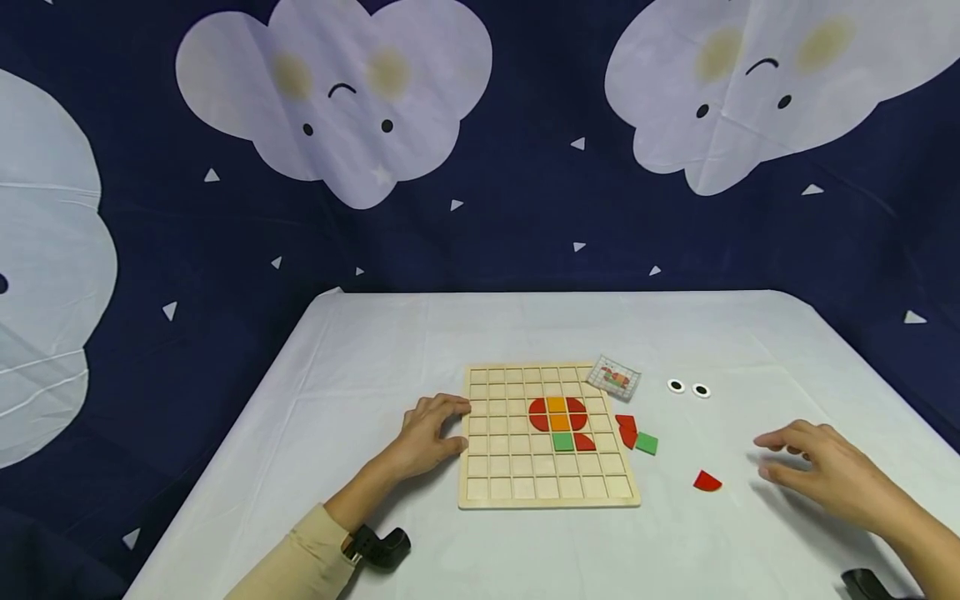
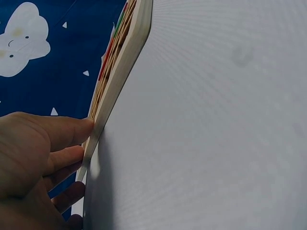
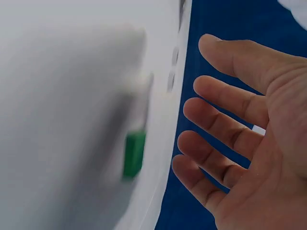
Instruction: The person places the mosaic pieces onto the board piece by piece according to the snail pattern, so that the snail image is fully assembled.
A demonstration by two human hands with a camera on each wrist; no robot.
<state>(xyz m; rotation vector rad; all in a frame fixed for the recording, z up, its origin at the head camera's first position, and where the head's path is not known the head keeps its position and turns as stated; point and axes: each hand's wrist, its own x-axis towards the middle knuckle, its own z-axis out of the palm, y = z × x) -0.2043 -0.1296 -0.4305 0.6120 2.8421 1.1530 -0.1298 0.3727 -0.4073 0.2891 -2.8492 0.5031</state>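
Right grip (image 1: 825, 470), wide and empty, has the nearest red piece (image 1: 707, 481) at its left, probably light, stiff, best pinched by edges, thickness hardly visible, while relaxed left grip (image 1: 425, 438) touches the board (image 1: 498, 466).

Open white tablecloth (image 1: 720, 550) from right hand (image 1: 828, 473) towards pale wooden grid board (image 1: 547, 503), but here's a flat red wedge (image 1: 707, 482), then loose green square tile (image 1: 647, 444)
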